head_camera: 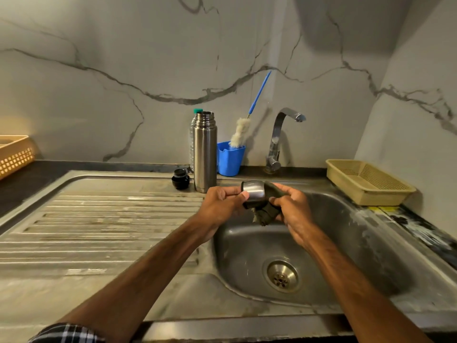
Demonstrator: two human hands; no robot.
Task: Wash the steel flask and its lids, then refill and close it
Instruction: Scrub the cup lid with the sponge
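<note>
The steel flask [205,153] stands upright and uncapped at the back of the draining board, left of the sink bowl. Beside its base on the left sits the black inner lid [180,179]. Over the back edge of the bowl, my left hand [221,206] grips the steel cup lid [253,191] on its side. My right hand [293,211] presses a dark green scrub pad [265,214] against the lid's right end and underside.
The steel sink bowl [346,243] with its drain [283,276] lies below my hands. The tap [279,137] is off. A blue cup [230,158] holds a bottle brush [241,132]; a plastic bottle stands behind the flask. A beige tray [366,181] sits at the right, an orange basket [13,154] at the far left.
</note>
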